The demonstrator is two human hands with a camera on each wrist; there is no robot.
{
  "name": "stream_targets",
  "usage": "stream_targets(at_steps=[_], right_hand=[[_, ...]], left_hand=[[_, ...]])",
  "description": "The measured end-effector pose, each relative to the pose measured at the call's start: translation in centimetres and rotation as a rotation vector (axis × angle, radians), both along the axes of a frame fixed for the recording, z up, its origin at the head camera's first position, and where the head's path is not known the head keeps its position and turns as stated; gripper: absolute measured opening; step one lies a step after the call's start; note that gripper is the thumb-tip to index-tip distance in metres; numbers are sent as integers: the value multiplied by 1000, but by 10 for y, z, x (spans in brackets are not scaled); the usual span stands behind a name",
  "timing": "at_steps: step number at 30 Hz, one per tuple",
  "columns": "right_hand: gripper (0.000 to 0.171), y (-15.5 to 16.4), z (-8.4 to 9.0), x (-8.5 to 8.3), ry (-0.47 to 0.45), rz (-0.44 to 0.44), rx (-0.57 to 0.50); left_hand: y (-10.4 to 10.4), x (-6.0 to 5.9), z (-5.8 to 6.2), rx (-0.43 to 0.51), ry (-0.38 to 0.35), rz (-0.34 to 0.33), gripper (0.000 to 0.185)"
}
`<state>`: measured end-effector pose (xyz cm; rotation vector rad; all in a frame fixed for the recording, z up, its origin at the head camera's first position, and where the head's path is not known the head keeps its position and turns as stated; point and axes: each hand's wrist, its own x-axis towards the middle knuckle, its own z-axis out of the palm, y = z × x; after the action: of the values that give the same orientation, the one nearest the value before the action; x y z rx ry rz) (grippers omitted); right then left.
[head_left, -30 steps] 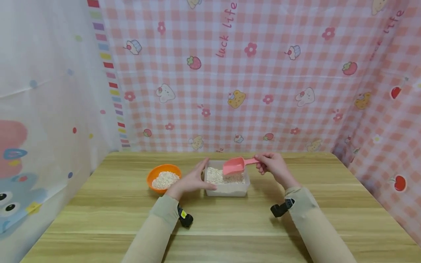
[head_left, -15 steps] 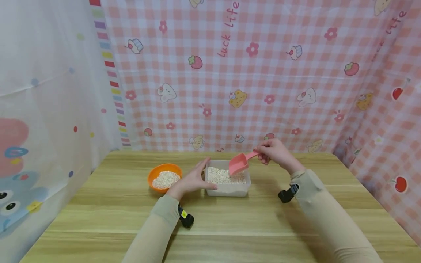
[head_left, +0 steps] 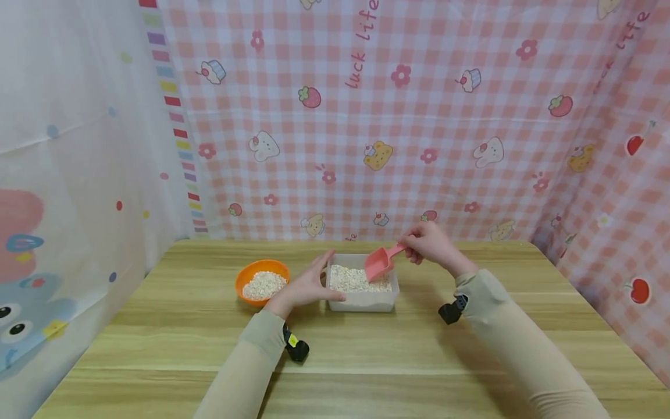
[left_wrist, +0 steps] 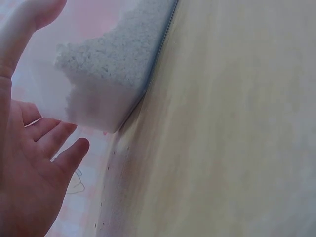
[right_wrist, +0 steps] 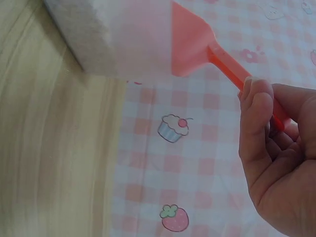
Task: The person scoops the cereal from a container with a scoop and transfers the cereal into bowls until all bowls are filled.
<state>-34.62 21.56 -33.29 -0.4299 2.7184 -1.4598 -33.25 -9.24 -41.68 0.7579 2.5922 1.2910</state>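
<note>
Centre of the head view: right hand (head_left: 426,243) pinching the pink scoop (head_left: 381,262) by its handle, tipped into the clear grain-filled container (head_left: 361,299); left hand (head_left: 305,288), fingers straight, bracing its left wall, seemingly for steadiness, beside orange bowl (head_left: 261,281).

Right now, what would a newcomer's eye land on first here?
Mid-table, the pink scoop, held by its handle in the right hand, tips nose-down into the clear tub of pale grain. The left hand rests flat against the tub's left side, fingers straight. Just left of it sits an orange bowl of the same grain, all in front of a loud pink checked backdrop.
</note>
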Motion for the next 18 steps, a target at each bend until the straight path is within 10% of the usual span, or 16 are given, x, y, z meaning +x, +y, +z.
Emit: stream_targets(at_steps=[18], right_hand=[[24, -9, -35, 8, -70, -73, -194]], left_hand=[[1, 1, 0, 38, -20, 1, 111]])
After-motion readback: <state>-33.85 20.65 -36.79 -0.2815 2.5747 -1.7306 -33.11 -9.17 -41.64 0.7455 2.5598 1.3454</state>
